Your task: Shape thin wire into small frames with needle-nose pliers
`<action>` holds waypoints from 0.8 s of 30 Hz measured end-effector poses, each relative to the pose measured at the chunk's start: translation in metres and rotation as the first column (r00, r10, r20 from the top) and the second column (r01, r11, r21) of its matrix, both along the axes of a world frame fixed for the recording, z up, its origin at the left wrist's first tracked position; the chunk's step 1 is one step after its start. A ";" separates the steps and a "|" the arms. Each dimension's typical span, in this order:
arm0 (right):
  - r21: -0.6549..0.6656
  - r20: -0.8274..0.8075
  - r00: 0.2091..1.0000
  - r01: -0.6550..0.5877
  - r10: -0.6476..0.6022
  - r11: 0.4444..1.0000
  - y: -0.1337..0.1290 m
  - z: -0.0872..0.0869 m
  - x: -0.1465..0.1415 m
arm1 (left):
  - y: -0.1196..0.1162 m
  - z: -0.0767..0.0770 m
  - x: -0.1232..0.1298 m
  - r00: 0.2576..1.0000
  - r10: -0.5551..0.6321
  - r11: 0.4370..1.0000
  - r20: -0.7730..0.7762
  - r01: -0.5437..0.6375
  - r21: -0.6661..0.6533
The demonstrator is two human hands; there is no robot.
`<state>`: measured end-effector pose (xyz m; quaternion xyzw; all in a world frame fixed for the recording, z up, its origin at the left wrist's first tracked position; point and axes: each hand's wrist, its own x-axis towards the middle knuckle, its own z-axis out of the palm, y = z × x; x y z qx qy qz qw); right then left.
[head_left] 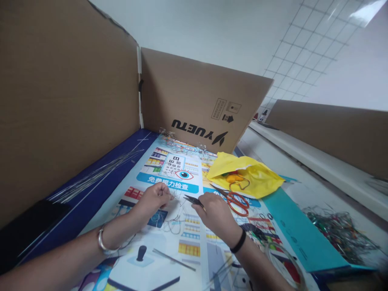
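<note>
My left hand (154, 202), with a silver bangle on its wrist, is closed in a pinch. Fine wire (175, 197) comes out at its fingertips. My right hand (216, 214), a black band at the wrist, wraps round a pair of pliers (191, 199). The dark pointed jaws face my left hand, a short gap from the wire; the handles are hidden in my palm. Just beyond the right hand lie orange-handled scissors (239, 203), touching a yellow bag (269, 180) with orange thread in its mouth. Loose thin wire (174, 225) curls on the printed sheet below the hands.
Cardboard panels (194, 89) wall off the left and far sides. A bundle of straight wires (100, 173) lies at the left. On the right are a teal folder (291, 226) and a tangled heap of wire pieces (339, 232). A short metal rod (174, 259) lies in front.
</note>
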<state>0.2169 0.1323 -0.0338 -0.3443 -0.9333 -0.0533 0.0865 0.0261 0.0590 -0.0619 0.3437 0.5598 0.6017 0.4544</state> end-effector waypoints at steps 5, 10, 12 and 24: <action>-0.040 0.058 0.998 0.014 -0.012 0.999 -0.001 -0.003 -0.002 | 0.001 0.000 0.001 1.000 -0.025 1.000 0.005 0.025 0.003; -0.045 0.052 0.999 0.009 -0.007 0.999 -0.003 -0.004 -0.005 | 0.000 -0.001 0.002 0.998 -0.047 0.999 -0.034 0.047 -0.002; -0.044 0.060 0.998 0.015 -0.012 0.999 -0.004 -0.005 -0.005 | 0.000 -0.001 0.002 0.997 -0.055 0.998 -0.052 0.055 -0.001; 0.037 0.113 0.993 0.016 -0.020 0.999 -0.005 -0.001 -0.005 | -0.001 -0.008 0.000 0.994 -0.111 0.992 -0.011 0.110 -0.063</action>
